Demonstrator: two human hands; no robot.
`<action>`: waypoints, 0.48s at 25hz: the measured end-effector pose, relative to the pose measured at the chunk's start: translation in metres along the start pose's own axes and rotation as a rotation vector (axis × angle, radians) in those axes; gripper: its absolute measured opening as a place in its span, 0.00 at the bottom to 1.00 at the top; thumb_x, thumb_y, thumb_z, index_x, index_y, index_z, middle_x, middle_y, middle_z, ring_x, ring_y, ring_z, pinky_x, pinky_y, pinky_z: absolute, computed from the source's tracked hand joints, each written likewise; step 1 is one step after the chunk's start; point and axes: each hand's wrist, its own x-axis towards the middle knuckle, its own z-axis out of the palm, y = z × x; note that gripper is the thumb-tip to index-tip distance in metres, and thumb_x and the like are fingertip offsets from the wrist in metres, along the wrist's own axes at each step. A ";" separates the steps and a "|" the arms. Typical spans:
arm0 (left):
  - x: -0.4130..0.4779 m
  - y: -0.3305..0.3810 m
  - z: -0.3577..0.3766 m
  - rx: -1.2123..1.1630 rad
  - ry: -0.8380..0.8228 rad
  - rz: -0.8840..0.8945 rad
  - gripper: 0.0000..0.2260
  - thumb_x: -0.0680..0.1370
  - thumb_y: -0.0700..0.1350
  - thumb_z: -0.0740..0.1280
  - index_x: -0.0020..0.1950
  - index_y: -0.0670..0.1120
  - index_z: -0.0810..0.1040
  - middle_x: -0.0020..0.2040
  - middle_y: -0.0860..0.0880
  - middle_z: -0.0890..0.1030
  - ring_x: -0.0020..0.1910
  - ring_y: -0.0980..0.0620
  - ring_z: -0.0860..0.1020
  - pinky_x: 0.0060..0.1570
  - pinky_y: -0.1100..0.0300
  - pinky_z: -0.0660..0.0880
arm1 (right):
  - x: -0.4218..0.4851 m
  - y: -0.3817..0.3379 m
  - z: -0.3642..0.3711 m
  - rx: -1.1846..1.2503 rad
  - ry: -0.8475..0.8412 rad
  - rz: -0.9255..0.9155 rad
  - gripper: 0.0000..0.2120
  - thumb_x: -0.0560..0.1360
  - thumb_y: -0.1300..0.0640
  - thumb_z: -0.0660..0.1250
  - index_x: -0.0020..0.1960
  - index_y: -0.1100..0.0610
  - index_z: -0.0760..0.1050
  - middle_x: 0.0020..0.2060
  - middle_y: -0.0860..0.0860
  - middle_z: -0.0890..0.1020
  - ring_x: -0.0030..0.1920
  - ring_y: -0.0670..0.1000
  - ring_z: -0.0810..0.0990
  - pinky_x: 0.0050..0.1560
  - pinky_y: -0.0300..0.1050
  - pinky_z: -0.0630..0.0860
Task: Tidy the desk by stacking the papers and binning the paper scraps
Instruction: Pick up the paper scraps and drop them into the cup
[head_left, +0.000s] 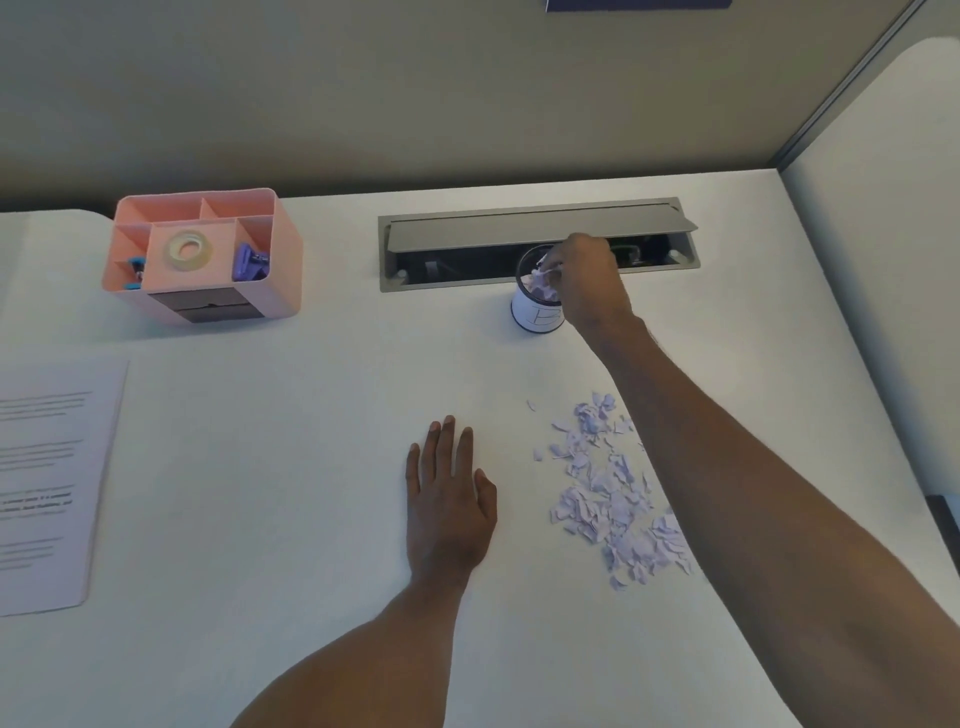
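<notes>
A pile of pale lilac paper scraps (613, 493) lies on the white desk (291, 426) right of centre. A small white cup-like bin (535, 314) stands at the back by the cable hatch, with lilac scraps inside. My right hand (587, 275) reaches over the bin's rim, fingers pinched on a few scraps at its mouth. My left hand (449, 499) lies flat on the desk, palm down, fingers apart, just left of the scrap pile. Printed papers (47, 478) rest at the desk's left edge.
A pink desk organiser (208, 254) with a tape roll and clips stands at the back left. A grey cable hatch (540, 239) is propped open behind the bin. A partition wall runs along the back and the right side.
</notes>
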 end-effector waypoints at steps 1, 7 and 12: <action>0.000 0.000 0.000 -0.001 0.005 0.002 0.24 0.85 0.48 0.58 0.82 0.47 0.65 0.86 0.47 0.59 0.86 0.47 0.55 0.85 0.45 0.51 | 0.005 0.000 0.002 -0.016 -0.081 0.005 0.11 0.80 0.66 0.61 0.57 0.67 0.79 0.55 0.66 0.81 0.56 0.64 0.79 0.41 0.34 0.72; -0.001 0.001 -0.001 0.000 0.016 0.006 0.24 0.85 0.47 0.59 0.82 0.46 0.66 0.86 0.46 0.61 0.86 0.47 0.55 0.84 0.43 0.55 | 0.024 -0.033 -0.009 -0.417 -0.490 0.049 0.21 0.77 0.59 0.72 0.68 0.62 0.74 0.60 0.59 0.79 0.58 0.59 0.79 0.56 0.48 0.76; -0.001 0.000 -0.002 0.021 -0.006 0.005 0.25 0.85 0.49 0.57 0.83 0.47 0.64 0.86 0.47 0.59 0.86 0.47 0.54 0.85 0.44 0.52 | 0.020 -0.027 -0.004 -0.563 -0.523 -0.123 0.12 0.79 0.61 0.67 0.62 0.63 0.75 0.54 0.56 0.79 0.59 0.58 0.80 0.62 0.48 0.76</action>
